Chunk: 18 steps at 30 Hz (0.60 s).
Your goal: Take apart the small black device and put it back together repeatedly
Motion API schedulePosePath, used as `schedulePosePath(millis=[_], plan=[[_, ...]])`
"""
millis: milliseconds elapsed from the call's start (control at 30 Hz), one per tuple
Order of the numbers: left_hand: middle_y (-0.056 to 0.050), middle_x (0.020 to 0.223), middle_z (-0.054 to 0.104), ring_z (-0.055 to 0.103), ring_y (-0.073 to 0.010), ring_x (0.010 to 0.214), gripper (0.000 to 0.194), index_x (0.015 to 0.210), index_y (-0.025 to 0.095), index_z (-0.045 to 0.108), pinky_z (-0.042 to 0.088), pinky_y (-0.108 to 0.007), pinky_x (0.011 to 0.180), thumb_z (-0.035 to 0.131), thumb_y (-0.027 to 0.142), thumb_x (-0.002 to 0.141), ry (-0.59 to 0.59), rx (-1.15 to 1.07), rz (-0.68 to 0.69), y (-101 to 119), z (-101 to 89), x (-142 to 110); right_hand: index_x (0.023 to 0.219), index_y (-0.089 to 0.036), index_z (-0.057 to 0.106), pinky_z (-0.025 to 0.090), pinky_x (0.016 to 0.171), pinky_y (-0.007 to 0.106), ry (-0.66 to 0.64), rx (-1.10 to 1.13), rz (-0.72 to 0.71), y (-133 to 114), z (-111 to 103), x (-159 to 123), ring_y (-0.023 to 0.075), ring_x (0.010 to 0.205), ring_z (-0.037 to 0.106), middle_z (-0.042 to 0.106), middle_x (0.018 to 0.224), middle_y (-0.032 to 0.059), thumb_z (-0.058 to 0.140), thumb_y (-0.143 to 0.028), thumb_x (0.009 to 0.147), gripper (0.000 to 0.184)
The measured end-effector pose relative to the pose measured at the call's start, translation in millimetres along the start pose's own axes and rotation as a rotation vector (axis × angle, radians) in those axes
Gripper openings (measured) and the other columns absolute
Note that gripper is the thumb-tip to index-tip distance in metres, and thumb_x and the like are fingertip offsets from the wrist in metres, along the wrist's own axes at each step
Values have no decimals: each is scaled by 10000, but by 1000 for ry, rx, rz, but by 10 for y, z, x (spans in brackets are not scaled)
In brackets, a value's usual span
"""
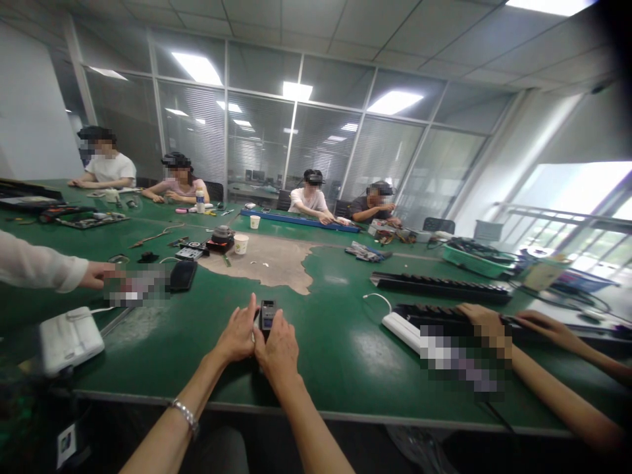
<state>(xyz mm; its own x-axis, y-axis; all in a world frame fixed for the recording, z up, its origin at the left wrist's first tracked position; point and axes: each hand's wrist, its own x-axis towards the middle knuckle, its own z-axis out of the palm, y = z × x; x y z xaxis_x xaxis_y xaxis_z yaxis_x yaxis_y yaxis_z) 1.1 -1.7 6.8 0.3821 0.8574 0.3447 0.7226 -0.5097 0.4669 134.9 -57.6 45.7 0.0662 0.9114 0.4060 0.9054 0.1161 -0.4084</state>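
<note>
A small dark grey box-shaped device [268,306] stands near the front edge of the green table, between my two hands. Its upper face has lighter and darker panels; its exact kind cannot be made out. My left hand [237,334], with a silver watch or bracelet on the wrist, presses against its left side, one finger pointing up. From the right, my right hand [279,343] wraps round it with curled fingers. My palms and fingers hide the lower part of the device.
On the green table [336,329] lie a bare brown patch, paper cups [241,244] and a black phone-like slab [182,275]. A co-worker's hands [486,322] touch a long black strip at right. At left a sleeved arm [44,263] reaches in near a white box [72,340].
</note>
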Motion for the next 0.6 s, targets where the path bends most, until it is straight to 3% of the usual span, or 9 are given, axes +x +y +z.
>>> schedulePosePath(millis=[367, 600], plan=[[-125, 1421, 451, 380, -263, 1332, 984, 1460, 170, -239, 156, -526, 1131, 494, 224, 807, 13, -32, 16, 9, -13, -3, 1379, -19, 406, 433, 837, 363, 42, -4, -6, 54, 80, -4, 293, 997, 575, 636, 1090, 202, 501, -392, 876, 633], [-109, 1391, 480, 396, -254, 1312, 946, 1476, 186, -200, 149, -518, 1134, 476, 204, 814, 14, -28, 17, 15, -26, -10, 1334, -52, 449, 428, 789, 352, 27, -48, 3, 2, 24, 2, 288, 935, 600, 658, 994, 177, 509, -402, 876, 580]])
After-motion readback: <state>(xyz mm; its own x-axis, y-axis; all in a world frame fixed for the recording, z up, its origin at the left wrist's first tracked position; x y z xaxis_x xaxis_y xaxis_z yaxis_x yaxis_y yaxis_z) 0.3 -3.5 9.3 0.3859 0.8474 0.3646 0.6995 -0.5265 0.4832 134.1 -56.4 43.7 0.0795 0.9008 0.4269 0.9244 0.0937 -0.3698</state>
